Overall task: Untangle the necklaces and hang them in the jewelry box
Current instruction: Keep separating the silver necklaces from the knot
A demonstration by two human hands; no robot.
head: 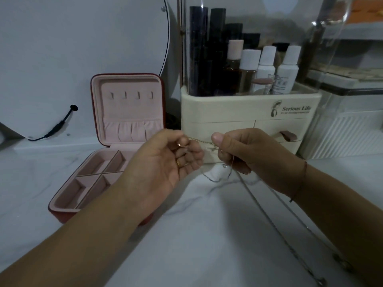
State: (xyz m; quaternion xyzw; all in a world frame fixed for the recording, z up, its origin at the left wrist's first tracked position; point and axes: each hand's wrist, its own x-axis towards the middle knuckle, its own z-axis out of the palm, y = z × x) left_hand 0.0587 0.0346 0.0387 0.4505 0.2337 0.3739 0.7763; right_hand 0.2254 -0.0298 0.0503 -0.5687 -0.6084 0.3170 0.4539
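**Both hands pinched on the tangle, box open to your left**

Your left hand (pixel 165 162) and right hand (pixel 244 152) each pinch the necklaces (pixel 202 141), fingers curled, holding a short gold stretch taut between them above the marble table (pixel 186 235). A silver chain (pixel 214 180) loops below your fingers and trails toward you (its far end runs out of view). The jewelry box (pixel 132 108) stands open just left of your left hand, its lid hooks (pixel 130 95) bare, beside the cream cosmetic organizer (pixel 248 112).

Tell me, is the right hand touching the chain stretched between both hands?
Touching. The head view shows the right hand pinching the chain under its thumb.
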